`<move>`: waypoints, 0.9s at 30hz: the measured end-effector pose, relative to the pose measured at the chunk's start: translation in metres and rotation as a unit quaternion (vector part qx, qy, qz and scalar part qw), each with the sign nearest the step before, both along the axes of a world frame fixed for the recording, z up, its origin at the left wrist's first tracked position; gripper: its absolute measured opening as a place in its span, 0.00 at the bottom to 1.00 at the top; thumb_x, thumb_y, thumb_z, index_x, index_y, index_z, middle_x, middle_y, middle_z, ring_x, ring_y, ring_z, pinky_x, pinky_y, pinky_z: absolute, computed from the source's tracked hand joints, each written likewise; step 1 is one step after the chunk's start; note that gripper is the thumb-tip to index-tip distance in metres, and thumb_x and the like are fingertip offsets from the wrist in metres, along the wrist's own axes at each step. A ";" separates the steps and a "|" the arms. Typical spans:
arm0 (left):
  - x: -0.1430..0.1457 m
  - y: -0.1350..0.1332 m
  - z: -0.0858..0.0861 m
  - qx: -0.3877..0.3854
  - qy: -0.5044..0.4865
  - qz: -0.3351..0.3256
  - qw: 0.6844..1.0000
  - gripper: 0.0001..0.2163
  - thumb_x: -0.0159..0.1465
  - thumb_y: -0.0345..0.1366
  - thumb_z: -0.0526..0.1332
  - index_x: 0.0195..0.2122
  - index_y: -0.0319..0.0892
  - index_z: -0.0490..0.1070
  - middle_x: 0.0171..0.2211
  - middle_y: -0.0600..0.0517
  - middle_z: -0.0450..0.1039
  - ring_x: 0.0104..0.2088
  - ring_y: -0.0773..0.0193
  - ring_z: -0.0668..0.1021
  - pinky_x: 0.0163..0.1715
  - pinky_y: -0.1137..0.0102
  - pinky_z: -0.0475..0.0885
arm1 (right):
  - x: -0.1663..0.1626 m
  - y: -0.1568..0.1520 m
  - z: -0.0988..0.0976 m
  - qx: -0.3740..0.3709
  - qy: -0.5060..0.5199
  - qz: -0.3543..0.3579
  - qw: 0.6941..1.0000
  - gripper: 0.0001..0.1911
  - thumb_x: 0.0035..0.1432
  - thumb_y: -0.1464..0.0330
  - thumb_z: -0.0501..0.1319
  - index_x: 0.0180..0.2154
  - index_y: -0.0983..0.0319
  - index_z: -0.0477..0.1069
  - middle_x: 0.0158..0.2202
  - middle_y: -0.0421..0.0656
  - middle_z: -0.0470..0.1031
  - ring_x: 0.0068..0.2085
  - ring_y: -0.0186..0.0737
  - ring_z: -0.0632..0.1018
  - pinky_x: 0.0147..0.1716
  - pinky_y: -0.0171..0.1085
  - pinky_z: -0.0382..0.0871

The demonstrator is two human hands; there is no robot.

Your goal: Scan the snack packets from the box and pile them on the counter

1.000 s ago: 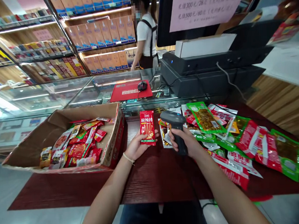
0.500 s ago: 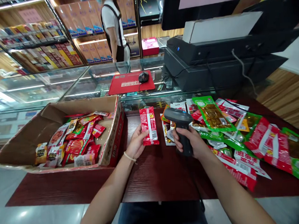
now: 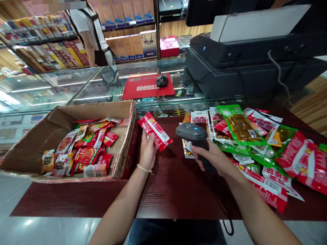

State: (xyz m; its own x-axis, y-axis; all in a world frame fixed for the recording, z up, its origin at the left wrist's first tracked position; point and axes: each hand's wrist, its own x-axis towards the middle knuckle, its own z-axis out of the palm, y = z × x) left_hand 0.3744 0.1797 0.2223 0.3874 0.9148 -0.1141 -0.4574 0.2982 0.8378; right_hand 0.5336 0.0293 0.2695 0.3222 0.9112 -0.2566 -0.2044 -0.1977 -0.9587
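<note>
Between the thumb and fingers of my left hand (image 3: 148, 153) is a red snack packet (image 3: 155, 131) with a white band, tilted above the table. My right hand (image 3: 210, 154) is wrapped round the grip of a black barcode scanner (image 3: 191, 131), whose head points left toward the packet. A small blue light glows on top of the scanner. To the left of my left hand stands an open cardboard box (image 3: 123, 147) with several snack packets (image 3: 87, 155) lying inside. Right of the scanner, a heap of red, white and green snack packets (image 3: 240, 126) covers the table.
The dark red table (image 3: 180, 196) meets a glass counter (image 3: 93, 82) bearing a red mouse pad (image 3: 141, 87) and a black mouse (image 3: 162, 80). Black checkout equipment (image 3: 233, 76) stands at the back right. Behind the counter, a person (image 3: 91, 34) stands by shelves.
My left hand has turned the red packet from upright to slanting and shifted it slightly left. The scanner stays in my right hand. The view has swung, and the person behind appears farther left.
</note>
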 end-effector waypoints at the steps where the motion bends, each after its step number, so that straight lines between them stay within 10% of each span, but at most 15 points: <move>1: 0.000 0.000 -0.001 -0.004 -0.001 0.001 1.000 0.19 0.57 0.44 0.68 0.46 0.47 0.65 0.44 0.53 0.75 0.44 0.64 0.78 0.45 0.69 0.73 | -0.002 0.000 -0.001 -0.006 -0.019 0.008 1.000 0.21 0.53 0.56 0.67 0.41 0.56 0.60 0.21 0.30 0.67 0.15 0.30 0.66 0.11 0.30 0.63; 19: 0.000 0.000 -0.004 0.009 0.008 -0.002 1.000 0.20 0.55 0.40 0.69 0.46 0.45 0.65 0.44 0.50 0.76 0.48 0.62 0.78 0.50 0.63 0.71 | -0.007 -0.001 -0.009 -0.012 -0.064 0.031 0.997 0.16 0.54 0.57 0.66 0.36 0.59 0.63 0.19 0.32 0.66 0.14 0.31 0.66 0.11 0.31 0.63; 27: 0.000 -0.004 -0.003 0.044 0.089 -0.032 0.995 0.16 0.55 0.43 0.69 0.41 0.43 0.69 0.38 0.53 0.75 0.36 0.67 0.78 0.38 0.71 0.74 | 0.009 -0.008 0.016 0.076 0.020 -0.110 0.991 0.15 0.53 0.61 0.68 0.34 0.58 0.63 0.21 0.33 0.68 0.15 0.30 0.66 0.11 0.31 0.62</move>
